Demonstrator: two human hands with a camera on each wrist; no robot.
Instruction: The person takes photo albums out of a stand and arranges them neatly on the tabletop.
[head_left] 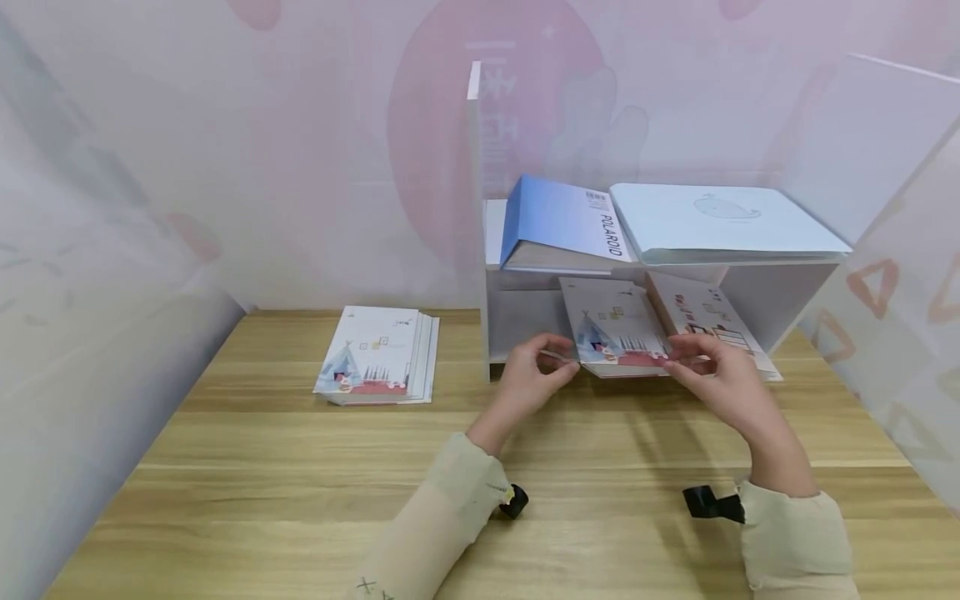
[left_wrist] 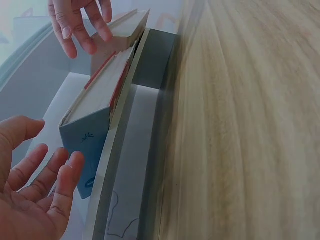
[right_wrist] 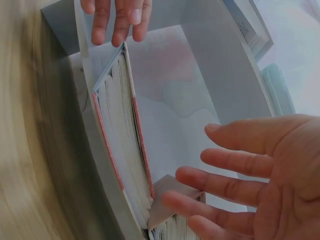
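In the head view, a thick photo album (head_left: 618, 321) with a tent picture on its cover lies in the lower compartment of a white shelf (head_left: 485, 250). Just left of it is my left hand (head_left: 528, 379), fingers spread and loosely bent beside its blue spine (left_wrist: 87, 145). My right hand (head_left: 723, 387) hovers at the right side, over the gap towards a second album (head_left: 712, 312) with a brown spine. Both wrist views show relaxed fingers around the tent album with nothing gripped. The right palm (right_wrist: 295, 185) faces the books.
Another tent-cover album (head_left: 371, 350) lies on the wooden table (head_left: 225, 467), left of the shelf. On the upper board rest a blue POLAROID album (head_left: 566, 221) and a pale album with a whale (head_left: 727, 217). A tall white side panel (head_left: 475, 167) rises at the shelf's left.
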